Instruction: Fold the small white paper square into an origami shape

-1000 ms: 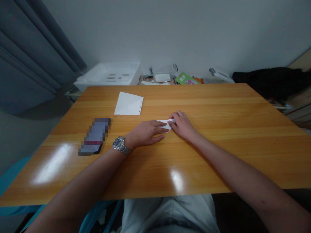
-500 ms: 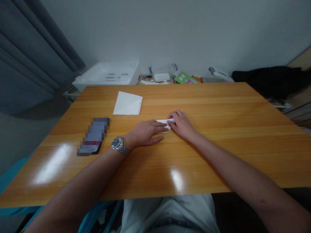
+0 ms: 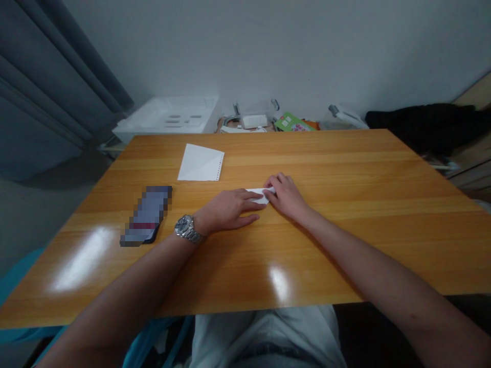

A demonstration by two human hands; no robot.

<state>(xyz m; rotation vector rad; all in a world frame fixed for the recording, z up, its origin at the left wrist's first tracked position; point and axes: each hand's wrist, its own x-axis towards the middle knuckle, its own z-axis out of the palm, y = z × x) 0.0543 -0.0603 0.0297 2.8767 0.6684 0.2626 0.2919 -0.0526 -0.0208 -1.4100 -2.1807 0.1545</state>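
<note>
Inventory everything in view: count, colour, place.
Wooden table: 1, brown, centre
Folded paper: 1, white, mid-table
Perforated sheet: 1, white, table's far left
Smartphone: 1, dark, table's left
Slotted tray: 1, white, back left
Booklet: 1, green, behind table
Clutter: several, mixed, behind table
Fabric: 1, black, back right
Curtain: 1, grey, left
Wall: 1, grey, back
Chair: unclear, turquoise, lower left
Trousers: 1, grey, below table
Wristwatch: 1, silver, left wrist
Left hand: 1, bare, on paper
Right hand: 1, bare, pinching paper
</note>
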